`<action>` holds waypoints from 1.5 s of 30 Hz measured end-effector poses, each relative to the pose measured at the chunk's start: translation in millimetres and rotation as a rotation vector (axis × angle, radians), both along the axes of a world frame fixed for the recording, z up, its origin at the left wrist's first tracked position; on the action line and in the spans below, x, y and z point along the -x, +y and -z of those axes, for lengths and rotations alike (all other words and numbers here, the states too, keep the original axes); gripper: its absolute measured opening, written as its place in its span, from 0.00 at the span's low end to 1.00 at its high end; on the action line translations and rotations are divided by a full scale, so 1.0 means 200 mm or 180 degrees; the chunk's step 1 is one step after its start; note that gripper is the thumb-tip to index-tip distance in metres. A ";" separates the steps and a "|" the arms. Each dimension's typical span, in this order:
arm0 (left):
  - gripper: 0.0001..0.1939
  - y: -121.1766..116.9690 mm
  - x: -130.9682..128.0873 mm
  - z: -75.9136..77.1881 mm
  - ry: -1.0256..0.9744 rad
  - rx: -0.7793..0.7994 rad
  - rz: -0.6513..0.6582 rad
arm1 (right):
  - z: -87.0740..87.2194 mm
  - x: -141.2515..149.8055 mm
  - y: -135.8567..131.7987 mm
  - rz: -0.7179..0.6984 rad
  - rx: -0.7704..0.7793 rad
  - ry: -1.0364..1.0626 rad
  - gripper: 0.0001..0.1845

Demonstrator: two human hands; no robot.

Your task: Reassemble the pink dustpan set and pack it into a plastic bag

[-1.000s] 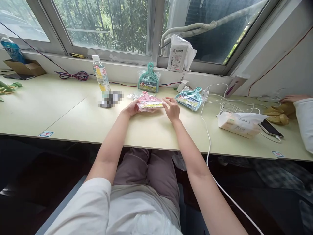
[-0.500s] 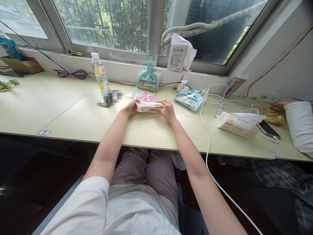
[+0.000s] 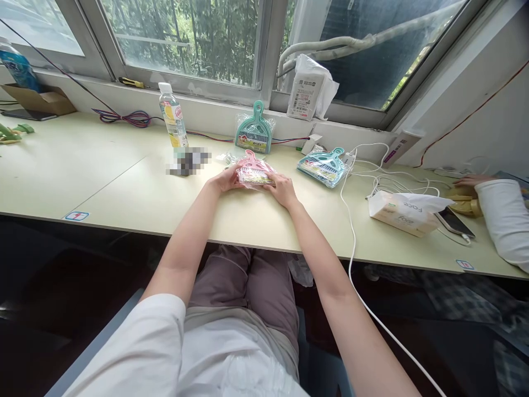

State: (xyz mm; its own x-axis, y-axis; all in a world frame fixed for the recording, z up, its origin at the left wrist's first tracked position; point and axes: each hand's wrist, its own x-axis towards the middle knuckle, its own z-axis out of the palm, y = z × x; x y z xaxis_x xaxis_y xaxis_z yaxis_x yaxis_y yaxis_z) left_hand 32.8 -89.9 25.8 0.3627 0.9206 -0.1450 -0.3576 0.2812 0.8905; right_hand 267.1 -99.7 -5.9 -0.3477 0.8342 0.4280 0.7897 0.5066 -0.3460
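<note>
Between my two hands is a pink mini dustpan and brush set (image 3: 253, 170) in clear wrap, its handle pointing away from me. My left hand (image 3: 228, 178) grips its left side, and my right hand (image 3: 281, 189) closes on its lower right corner. Just behind it, a green dustpan and brush set (image 3: 253, 135) in wrap leans upright against the wall below the window. Another wrapped set, blue-green (image 3: 323, 166), lies on the table to the right of my right hand. Some clear plastic shows behind the pink set.
A drink bottle (image 3: 173, 118) stands behind a blurred patch on the left. At right are a tissue pack (image 3: 401, 214), a phone (image 3: 455, 222) and white cables (image 3: 351, 220) running over the table edge (image 3: 256, 246). A co-worker's sleeve (image 3: 502, 215) reaches in from the right.
The pink set has tilted, so more of its front face and bristles show now. Both hands still hold it at the sides. The camera view has shifted slightly.
</note>
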 end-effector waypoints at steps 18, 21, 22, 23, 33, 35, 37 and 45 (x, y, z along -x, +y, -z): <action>0.20 0.00 0.05 0.01 0.0678 -0.0085 0.0223 | -0.02 0.02 0.01 0.0122 -0.0042 0.0134 0.17; 0.21 0.00 0.08 0.00 0.0871 -0.0203 0.0318 | -0.03 0.03 -0.01 0.0135 -0.0148 0.0059 0.13; 0.22 0.00 0.09 0.00 0.0905 -0.0239 0.0358 | -0.04 0.03 -0.02 0.0132 -0.0198 0.0049 0.13; 0.24 0.00 0.09 0.00 0.0924 -0.0267 0.0391 | -0.05 0.03 -0.03 0.0133 -0.0257 0.0056 0.13; 0.41 -0.07 0.08 -0.10 0.0714 -0.0148 0.0211 | -0.09 0.03 -0.05 0.0232 -0.0219 0.0487 0.13; 0.37 -0.08 0.07 -0.11 0.0810 -0.0233 0.0328 | -0.08 0.03 -0.05 0.0317 -0.0191 0.0516 0.13; 0.33 -0.08 0.06 -0.11 0.0902 -0.0403 0.0499 | -0.08 0.03 -0.04 0.0348 -0.0198 0.0466 0.12; 0.36 -0.04 0.08 -0.07 0.1025 -0.0491 0.0694 | -0.08 0.02 -0.06 0.0324 -0.0469 0.0003 0.13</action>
State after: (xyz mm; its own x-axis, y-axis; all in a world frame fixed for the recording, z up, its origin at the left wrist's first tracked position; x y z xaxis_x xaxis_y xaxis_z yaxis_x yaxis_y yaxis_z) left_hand 17.6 -98.2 39.2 0.5102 0.8470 -0.1494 -0.0009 0.1742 0.9847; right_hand 262.3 -111.3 11.0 -0.2643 0.7933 0.5485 0.8392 0.4695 -0.2746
